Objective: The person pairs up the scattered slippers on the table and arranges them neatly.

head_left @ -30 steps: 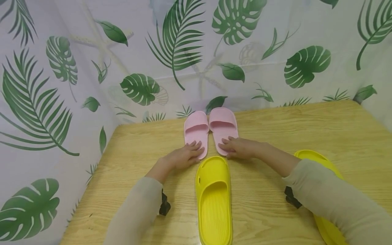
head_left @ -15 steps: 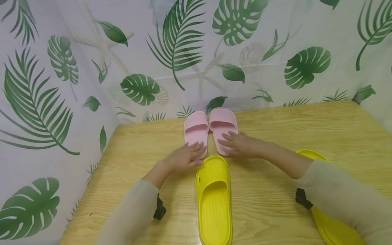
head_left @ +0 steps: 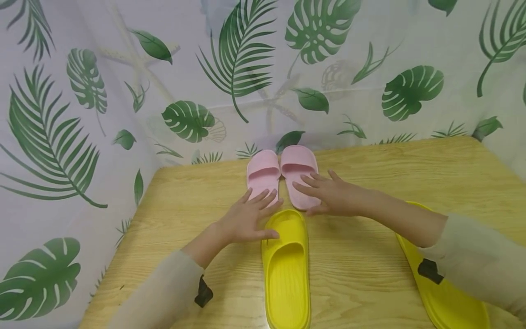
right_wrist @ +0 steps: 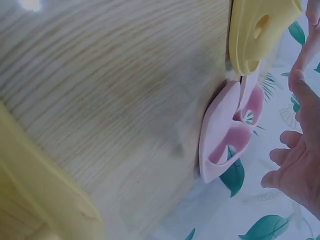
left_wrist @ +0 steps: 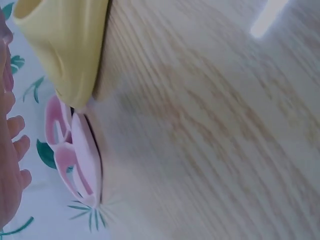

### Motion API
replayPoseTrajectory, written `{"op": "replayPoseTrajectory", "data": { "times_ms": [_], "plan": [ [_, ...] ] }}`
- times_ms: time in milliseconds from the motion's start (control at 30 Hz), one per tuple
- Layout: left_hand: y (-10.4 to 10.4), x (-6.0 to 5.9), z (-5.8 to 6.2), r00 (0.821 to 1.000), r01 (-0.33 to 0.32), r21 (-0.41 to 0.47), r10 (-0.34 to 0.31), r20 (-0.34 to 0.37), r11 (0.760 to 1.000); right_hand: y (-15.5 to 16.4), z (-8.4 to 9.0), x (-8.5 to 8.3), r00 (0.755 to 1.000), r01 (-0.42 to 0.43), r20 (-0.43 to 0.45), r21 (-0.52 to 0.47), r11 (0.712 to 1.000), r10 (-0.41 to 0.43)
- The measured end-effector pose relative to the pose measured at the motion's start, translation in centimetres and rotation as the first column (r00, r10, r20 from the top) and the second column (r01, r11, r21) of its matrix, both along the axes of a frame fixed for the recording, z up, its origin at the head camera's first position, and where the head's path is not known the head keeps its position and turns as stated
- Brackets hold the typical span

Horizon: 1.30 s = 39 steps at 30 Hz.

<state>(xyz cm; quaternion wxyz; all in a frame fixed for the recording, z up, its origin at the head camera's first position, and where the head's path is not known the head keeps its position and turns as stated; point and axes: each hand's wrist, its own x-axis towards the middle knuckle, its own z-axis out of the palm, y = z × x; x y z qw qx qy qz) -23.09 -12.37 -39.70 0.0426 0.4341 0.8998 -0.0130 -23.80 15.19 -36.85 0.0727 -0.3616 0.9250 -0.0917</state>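
Observation:
Two pink slippers stand side by side at the back of the wooden table, toes toward the wall. My left hand, fingers spread, is raised over the left pink slipper's heel; its thumb overlaps the toe of a yellow slipper in the head view. Fingers also spread, my right hand overlaps the heel of the right pink slipper. Both wrist views show a gap between the hand and the pink pair. Neither hand holds anything. A second yellow slipper lies at the right, partly under my right forearm.
The wooden table meets a hanging cloth printed with green leaves at its back and left. Dark wrist devices, such as the left one, stick out beneath both sleeves.
Both hands have lifted off the pink slippers' heels and spread their fingers. My right arm has shifted rightward, and my left hand has come back slightly. The slippers have stayed put.

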Motion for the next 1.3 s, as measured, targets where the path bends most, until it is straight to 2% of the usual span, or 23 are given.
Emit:
{"op": "replayPoseTrajectory", "data": {
  "times_ms": [300,467,733,1067,1300],
  "plan": [
    [0.3,2.0,1.3,0.997,0.012,-0.018,-0.013,-0.082,1.0,0.8,1.8,2.1,0.996,-0.025,-0.086,0.027,0.999,0.027],
    [0.6,3.7,1.6,0.991,0.062,-0.002,-0.062,-0.115,0.998,1.9,2.0,3.3,0.989,-0.038,-0.14,0.025,0.999,0.041],
    [1.5,6.6,2.2,0.98,0.126,0.024,-0.121,-0.161,0.992,2.9,2.1,4.6,0.983,-0.054,-0.176,0.001,0.999,0.053],
    [2.1,9.0,2.3,0.963,0.173,0.003,-0.168,-0.211,0.985,3.8,2.3,6.8,0.951,-0.128,-0.284,0.01,0.992,0.125],
    [1.7,10.1,1.5,0.935,0.233,0.029,-0.216,-0.282,0.972,5.1,1.1,8.4,0.902,-0.206,-0.395,-0.042,0.978,0.173]
  ]
}}
